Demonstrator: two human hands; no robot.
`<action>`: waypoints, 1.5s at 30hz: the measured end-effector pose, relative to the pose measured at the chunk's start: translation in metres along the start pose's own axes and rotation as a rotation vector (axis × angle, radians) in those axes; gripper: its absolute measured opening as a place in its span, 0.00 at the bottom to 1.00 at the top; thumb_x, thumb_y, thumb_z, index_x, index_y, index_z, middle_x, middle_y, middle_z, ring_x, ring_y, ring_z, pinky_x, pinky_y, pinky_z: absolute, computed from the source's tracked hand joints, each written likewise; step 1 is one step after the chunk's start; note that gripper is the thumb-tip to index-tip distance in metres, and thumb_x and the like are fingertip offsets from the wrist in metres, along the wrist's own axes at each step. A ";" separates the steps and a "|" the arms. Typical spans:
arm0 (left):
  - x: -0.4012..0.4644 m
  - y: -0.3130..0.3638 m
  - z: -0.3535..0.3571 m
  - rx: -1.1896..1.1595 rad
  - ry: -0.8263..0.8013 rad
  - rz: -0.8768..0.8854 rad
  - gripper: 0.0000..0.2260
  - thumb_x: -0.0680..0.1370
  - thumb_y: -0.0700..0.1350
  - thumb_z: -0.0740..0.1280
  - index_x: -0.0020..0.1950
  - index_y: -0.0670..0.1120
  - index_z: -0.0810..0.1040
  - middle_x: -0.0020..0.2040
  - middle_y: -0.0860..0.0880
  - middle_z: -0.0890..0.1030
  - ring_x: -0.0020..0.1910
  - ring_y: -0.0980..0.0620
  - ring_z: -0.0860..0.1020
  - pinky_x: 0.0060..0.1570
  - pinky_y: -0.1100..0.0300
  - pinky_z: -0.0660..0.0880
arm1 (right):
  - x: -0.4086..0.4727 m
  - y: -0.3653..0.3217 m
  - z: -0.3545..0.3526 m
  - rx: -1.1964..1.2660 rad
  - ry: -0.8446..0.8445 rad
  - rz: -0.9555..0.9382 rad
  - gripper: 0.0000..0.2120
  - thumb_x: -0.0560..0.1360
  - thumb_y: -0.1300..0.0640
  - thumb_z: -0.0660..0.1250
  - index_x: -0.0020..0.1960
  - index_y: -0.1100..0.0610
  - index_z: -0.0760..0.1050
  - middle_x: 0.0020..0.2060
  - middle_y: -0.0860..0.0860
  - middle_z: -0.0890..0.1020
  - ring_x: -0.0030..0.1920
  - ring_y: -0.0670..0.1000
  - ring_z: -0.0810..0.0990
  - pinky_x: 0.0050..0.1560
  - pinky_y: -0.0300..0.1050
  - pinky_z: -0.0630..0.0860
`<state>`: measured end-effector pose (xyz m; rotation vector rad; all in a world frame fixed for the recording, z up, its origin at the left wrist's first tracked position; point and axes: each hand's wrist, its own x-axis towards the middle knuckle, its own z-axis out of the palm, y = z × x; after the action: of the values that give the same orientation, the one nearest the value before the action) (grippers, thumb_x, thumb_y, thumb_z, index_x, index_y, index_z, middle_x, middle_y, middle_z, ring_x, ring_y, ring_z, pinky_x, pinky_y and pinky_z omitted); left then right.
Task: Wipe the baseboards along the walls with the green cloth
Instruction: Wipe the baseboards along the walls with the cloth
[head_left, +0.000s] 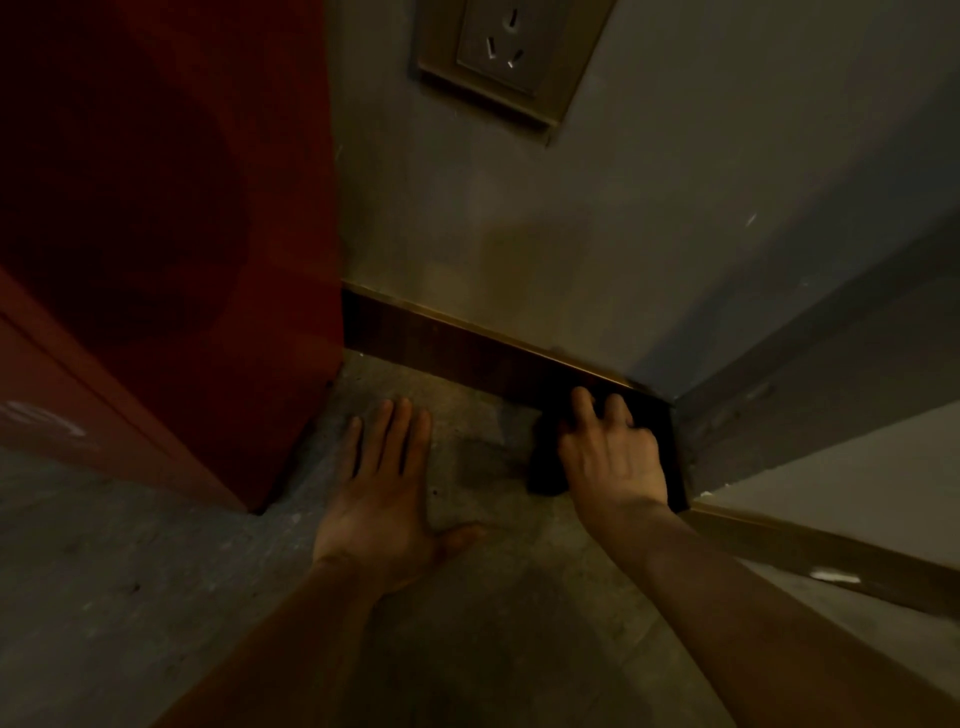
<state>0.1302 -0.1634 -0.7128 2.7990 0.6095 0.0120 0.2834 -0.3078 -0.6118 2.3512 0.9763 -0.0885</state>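
Down in the dim corner where 2 walls meet, the right hand presses a dark cloth against the brown baseboard, fingers curled over the cloth's top edge and the rest of it hanging to the floor; its colour cannot be told in this light. Beside it, well apart from the cloth, the left hand lies flat and spread on the concrete floor, holding nothing, near a red panel, with a wall socket above the baseboard.
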 end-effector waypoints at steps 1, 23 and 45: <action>0.000 0.000 0.000 0.007 -0.009 -0.005 0.58 0.67 0.84 0.46 0.82 0.44 0.44 0.83 0.43 0.43 0.81 0.45 0.35 0.78 0.37 0.44 | -0.001 0.000 -0.002 0.011 0.001 0.010 0.17 0.75 0.59 0.66 0.63 0.52 0.76 0.67 0.56 0.62 0.58 0.62 0.67 0.36 0.49 0.66; -0.006 0.009 -0.034 -0.322 -0.232 0.056 0.58 0.61 0.85 0.55 0.79 0.58 0.33 0.83 0.52 0.39 0.80 0.52 0.39 0.77 0.49 0.42 | -0.052 -0.020 -0.024 0.537 0.081 0.106 0.24 0.73 0.55 0.71 0.68 0.47 0.70 0.64 0.52 0.66 0.62 0.59 0.69 0.47 0.53 0.77; -0.030 0.018 -0.109 -0.021 0.069 0.362 0.24 0.74 0.56 0.72 0.69 0.59 0.70 0.75 0.52 0.66 0.78 0.47 0.58 0.79 0.45 0.46 | -0.090 -0.019 -0.053 0.861 0.146 -0.125 0.26 0.69 0.58 0.75 0.63 0.48 0.70 0.60 0.48 0.72 0.58 0.55 0.76 0.58 0.51 0.77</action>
<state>0.1030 -0.1622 -0.6018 2.8565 0.1088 0.1856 0.1961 -0.3248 -0.5526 3.0915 1.3441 -0.4745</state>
